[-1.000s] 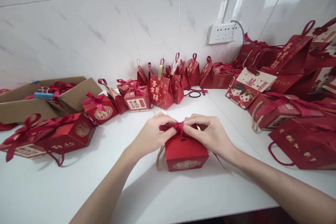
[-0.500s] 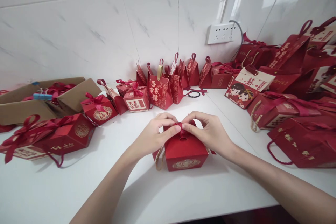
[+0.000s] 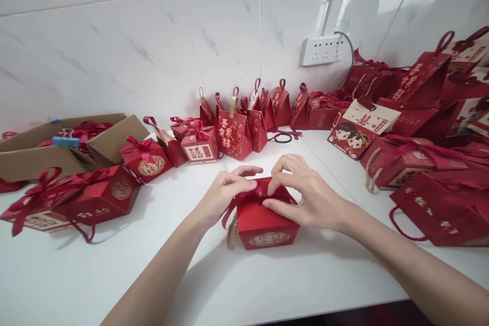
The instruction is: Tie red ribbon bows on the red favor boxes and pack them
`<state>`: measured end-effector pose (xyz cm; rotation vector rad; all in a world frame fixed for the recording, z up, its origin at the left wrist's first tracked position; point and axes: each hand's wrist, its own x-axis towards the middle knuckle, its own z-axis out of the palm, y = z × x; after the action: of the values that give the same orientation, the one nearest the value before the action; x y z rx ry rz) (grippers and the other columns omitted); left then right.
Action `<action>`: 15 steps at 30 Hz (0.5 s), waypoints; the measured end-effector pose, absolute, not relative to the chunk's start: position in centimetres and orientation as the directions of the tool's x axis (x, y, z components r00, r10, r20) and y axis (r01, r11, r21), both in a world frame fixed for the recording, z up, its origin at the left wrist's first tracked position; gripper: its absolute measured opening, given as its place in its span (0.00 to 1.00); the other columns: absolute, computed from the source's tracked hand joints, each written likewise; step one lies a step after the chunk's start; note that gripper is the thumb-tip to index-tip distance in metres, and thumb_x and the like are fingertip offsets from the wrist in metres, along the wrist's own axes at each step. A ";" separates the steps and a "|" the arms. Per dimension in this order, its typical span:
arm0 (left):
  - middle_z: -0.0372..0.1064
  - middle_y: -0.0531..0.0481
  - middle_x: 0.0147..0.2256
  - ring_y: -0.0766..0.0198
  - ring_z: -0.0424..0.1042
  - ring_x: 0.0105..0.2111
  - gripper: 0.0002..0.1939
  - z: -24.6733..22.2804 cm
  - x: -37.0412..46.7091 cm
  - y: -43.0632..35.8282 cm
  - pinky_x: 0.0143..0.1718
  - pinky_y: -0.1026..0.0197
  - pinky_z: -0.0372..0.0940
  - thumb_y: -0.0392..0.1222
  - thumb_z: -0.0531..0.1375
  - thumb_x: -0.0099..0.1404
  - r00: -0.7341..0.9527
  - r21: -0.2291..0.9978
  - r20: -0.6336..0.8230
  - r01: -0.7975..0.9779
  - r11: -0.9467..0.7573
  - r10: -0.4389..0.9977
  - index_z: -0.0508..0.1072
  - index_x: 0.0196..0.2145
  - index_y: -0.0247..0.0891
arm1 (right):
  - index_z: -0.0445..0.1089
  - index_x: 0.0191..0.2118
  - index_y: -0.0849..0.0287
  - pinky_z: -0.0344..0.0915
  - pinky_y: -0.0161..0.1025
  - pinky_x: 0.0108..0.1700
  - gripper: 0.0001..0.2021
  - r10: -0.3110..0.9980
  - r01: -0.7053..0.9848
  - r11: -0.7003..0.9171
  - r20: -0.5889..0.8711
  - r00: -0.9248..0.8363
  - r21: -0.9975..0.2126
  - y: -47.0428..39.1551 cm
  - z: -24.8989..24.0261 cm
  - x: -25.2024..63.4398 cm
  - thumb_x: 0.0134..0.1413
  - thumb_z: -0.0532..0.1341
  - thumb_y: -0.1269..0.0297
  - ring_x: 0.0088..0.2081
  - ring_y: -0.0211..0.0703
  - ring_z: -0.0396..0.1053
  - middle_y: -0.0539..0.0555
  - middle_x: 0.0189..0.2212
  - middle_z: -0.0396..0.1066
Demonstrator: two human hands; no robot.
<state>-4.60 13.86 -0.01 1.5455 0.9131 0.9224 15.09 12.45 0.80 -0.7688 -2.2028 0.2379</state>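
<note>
In front of me on the white table stands a red gift box [image 3: 268, 237] with a gold emblem on its near side and a twisted cord handle [image 3: 231, 232] at its left. A dark red ribbon [image 3: 261, 191] crosses the lid at the slot in its middle. My left hand [image 3: 225, 191] is closed at the lid's left edge, its thumb pressing the ribbon, whose tail hangs below the fingers. My right hand [image 3: 309, 196] bends over the right half of the lid, thumb and forefinger nearly together at the ribbon by the slot. The fingertips partly hide the ribbon.
A cardboard carton [image 3: 42, 163] of ribbons with a blue binder clip [image 3: 65, 140] stands at left, behind bowed red boxes [image 3: 103, 196]. Small red boxes [image 3: 233, 135] line the tiled wall. More boxes [image 3: 443, 209] are piled at right. A black ring [image 3: 283, 138] lies behind my hands.
My hands have moved from pinching together at the lid's middle to slightly apart. The right fingers have come down nearer the slot, and a ribbon tail now shows at left.
</note>
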 end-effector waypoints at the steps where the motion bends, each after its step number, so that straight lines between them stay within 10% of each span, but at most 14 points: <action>1: 0.71 0.47 0.45 0.54 0.67 0.50 0.13 0.0 -4.6 13.8 0.51 0.50 0.63 0.36 0.58 0.58 0.405 0.989 0.083 0.078 -0.125 0.910 0.75 0.17 0.40 | 0.69 0.29 0.58 0.59 0.46 0.43 0.05 0.583 0.475 0.806 0.613 -0.533 -0.353 12.4 0.9 15.1 0.52 0.63 0.65 0.36 0.44 0.62 0.53 0.31 0.65; 9: 0.71 0.46 0.46 0.54 0.69 0.48 0.15 0.5 -4.8 13.8 0.46 0.51 0.67 0.39 0.56 0.61 0.418 0.961 0.121 0.178 -0.212 0.900 0.76 0.20 0.40 | 0.70 0.30 0.60 0.59 0.45 0.44 0.08 0.488 0.512 0.838 0.677 -0.552 -0.187 12.6 0.4 15.0 0.59 0.57 0.68 0.35 0.42 0.62 0.55 0.31 0.66; 15: 0.70 0.46 0.41 0.58 0.70 0.42 0.19 2.3 -5.3 12.2 0.36 0.58 0.68 0.41 0.55 0.65 0.368 0.673 0.391 0.511 -0.535 0.844 0.74 0.19 0.40 | 0.71 0.31 0.60 0.57 0.44 0.40 0.12 0.462 0.545 0.835 0.639 -0.615 -0.079 12.6 1.3 15.9 0.62 0.52 0.69 0.32 0.41 0.59 0.55 0.30 0.64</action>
<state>-5.26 12.16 2.33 2.1915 1.1735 1.0121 15.87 12.63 1.31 -0.7316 -2.3366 -0.1602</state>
